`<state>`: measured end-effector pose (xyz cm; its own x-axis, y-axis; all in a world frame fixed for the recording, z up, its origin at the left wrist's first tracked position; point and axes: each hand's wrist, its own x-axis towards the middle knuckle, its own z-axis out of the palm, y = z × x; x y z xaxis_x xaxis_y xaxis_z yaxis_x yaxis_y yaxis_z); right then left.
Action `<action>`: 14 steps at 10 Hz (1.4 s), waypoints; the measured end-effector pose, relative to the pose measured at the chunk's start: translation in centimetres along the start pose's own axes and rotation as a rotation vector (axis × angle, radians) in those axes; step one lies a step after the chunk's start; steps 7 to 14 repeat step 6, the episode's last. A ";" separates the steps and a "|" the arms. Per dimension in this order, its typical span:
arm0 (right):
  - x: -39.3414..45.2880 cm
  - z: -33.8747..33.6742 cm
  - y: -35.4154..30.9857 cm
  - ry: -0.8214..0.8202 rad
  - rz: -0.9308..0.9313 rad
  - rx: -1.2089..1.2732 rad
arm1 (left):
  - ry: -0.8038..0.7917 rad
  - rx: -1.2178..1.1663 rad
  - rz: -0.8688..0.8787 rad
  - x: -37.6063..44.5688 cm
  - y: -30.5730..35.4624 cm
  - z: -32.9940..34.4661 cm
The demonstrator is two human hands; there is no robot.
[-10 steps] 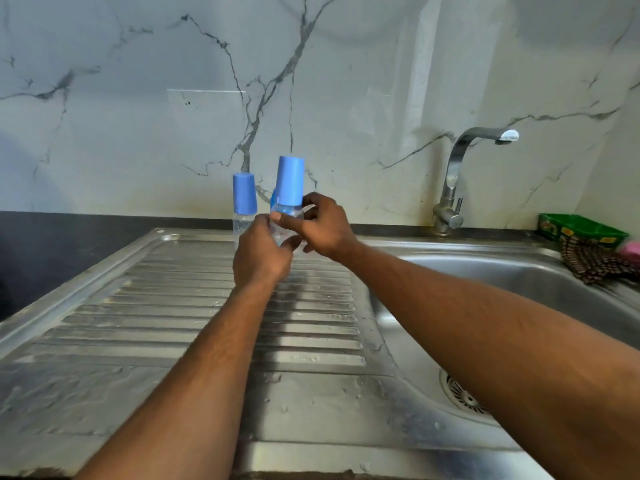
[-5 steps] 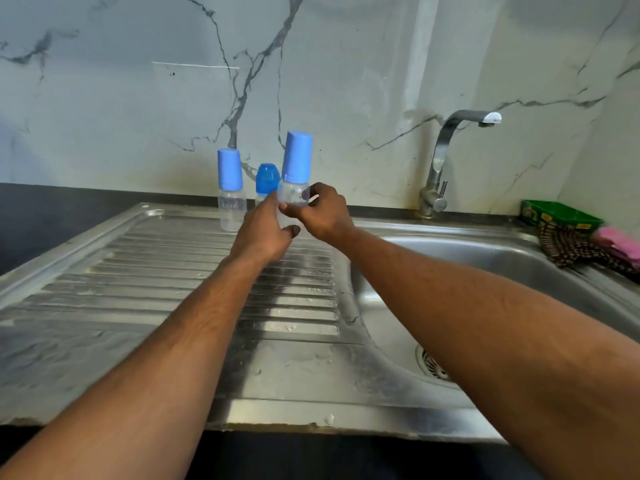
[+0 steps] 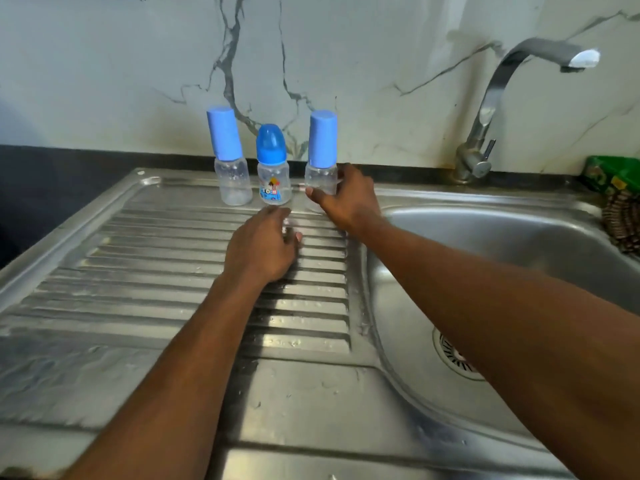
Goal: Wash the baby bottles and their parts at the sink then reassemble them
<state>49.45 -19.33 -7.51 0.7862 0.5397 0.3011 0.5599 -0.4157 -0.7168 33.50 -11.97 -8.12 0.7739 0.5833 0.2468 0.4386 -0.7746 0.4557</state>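
Note:
Three capped baby bottles stand upright in a row at the back of the steel draining board (image 3: 138, 278). The left bottle (image 3: 230, 157) and the right bottle (image 3: 322, 154) have tall light-blue caps. The middle bottle (image 3: 273, 166) is shorter, with a domed blue cap and a cartoon print. My right hand (image 3: 346, 199) wraps thumb and fingers round the clear body of the right bottle, which rests on the board. My left hand (image 3: 263, 244) hovers over the ribs just in front of the middle bottle, fingers loosely curled, holding nothing.
The sink basin (image 3: 519, 258) with its drain strainer (image 3: 457, 355) lies to the right. A chrome tap (image 3: 491, 109) rises behind it. A green box (image 3: 613, 174) and a brown cloth (image 3: 623, 220) sit at the far right. A marble wall backs the counter.
The right bottle went from being held up by both hands to standing on the board beside the other two. My left hand let go and drew back towards me.

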 end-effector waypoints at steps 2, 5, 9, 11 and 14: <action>0.6 -0.7 -1.4 -0.112 0.116 0.017 | -0.055 0.006 -0.042 -0.9 0.9 -0.4; 0.2 -0.7 -2.7 -0.194 0.207 0.053 | -0.221 0.143 -0.018 -1.3 1.2 -2.0; -0.7 -1.9 -2.6 -0.218 0.259 0.048 | -0.287 0.189 -0.047 -2.4 1.3 -2.1; -0.7 -1.9 -2.6 -0.218 0.259 0.048 | -0.287 0.189 -0.047 -2.4 1.3 -2.1; -0.7 -1.9 -2.6 -0.218 0.259 0.048 | -0.287 0.189 -0.047 -2.4 1.3 -2.1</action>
